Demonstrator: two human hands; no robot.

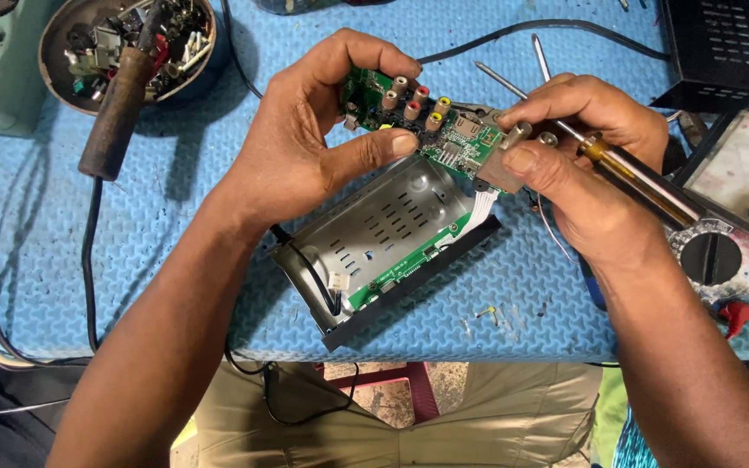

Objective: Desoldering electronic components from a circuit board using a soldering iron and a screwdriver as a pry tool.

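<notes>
Blue textured matting covers the surface [496, 321], crowded with repair gear. Both hands hold a green circuit board [426, 121] with coloured round sockets above an open metal case [374, 238] near the front edge. The left hand [305, 147] pinches the board's left end between thumb and fingers; the right hand [582, 165] grips its right end while also clasping an amber-handled screwdriver [635, 182]. A white ribbon cable [481, 206] links board and case. A soldering iron [119, 108] leans on a bowl of parts [123, 52] at the far left corner; a multimeter [734, 225] sits at the right edge.
</notes>
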